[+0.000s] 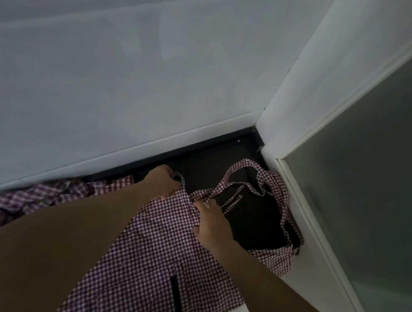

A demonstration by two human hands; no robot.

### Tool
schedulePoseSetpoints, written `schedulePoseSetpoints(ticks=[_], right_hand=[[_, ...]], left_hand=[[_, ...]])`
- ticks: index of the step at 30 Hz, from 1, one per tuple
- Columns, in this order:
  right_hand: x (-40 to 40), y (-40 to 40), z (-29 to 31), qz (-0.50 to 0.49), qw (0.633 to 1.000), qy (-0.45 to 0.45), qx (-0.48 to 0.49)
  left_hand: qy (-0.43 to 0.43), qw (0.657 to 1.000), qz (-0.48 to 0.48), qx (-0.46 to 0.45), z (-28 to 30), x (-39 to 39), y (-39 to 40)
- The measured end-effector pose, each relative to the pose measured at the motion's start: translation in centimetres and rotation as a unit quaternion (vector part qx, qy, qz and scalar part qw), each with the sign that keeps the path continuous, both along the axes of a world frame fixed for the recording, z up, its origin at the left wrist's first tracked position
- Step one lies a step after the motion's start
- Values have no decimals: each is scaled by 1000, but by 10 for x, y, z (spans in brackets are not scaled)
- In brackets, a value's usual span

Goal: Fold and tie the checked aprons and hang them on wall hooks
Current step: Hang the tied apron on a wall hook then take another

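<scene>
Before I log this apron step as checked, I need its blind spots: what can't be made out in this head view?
- Wall hooks: none in the head view; whether they lie outside the frame cannot be told.
- Second checked apron, crumpled by the wall: the left forearm hides most of it.
- Left hand: its fingertips are buried in the red-and-white checked apron.
- Right hand: curled fingers hide the gripped fold.

One head-worn view; looks steeply down, close over the dark surface (252, 215) at a wall corner.
</scene>
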State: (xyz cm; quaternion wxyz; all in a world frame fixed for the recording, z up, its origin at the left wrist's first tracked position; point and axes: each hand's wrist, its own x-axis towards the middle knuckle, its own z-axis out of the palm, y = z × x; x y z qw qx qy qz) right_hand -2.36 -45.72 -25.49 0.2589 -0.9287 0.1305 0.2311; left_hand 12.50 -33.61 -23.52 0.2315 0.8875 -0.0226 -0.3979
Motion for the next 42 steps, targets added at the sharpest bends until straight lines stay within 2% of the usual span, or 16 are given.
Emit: schedulePoseSetpoints(ticks=[4,6,8,11,15,18,20,23,27,30,33,36,39,42], right_hand=[[0,7,1,-6,997,-14,-75],[1,13,2,-27,988,-26,-149],[2,19,3,-45,982,-37,-181],[4,20,0,-20,985,4,-170],[7,9,-2,-44,992,59,-102],[10,5,-2,-58,990,92,-95],[10,3,0,-64,988,105,-93],[8,1,0,-73,987,106,-96],[3,6,3,-91,986,92,-104],[-5,8,-1,-99,985,92,-102],[-17,13,-6,-105,986,90,-98],[-30,19,-14,-139,987,-8,-86],[-47,10,-23,-125,986,-107,-33],[-63,-15,-24,-2,996,-87,-22]], left_hand=[[-31,999,0,-11,-1,-2,-6],[-52,997,26,-53,-2,-5,-10],[-50,992,24,-112,-2,-9,-15],[-49,987,-46,-144,6,-10,-21],[-162,964,-118,-175,28,-8,-27],[-253,935,-143,-202,47,-2,-29],[-283,923,-155,-211,58,1,-27],[-310,927,-128,-167,70,-2,-28],[-324,940,-102,-3,81,-9,-18],[-254,950,-183,5,62,-24,-8],[-87,948,-301,48,35,-54,-3],[-35,929,-357,95,13,-81,-1],[-1,937,-318,144,9,-92,-7],[44,958,-243,145,14,-95,-10]])
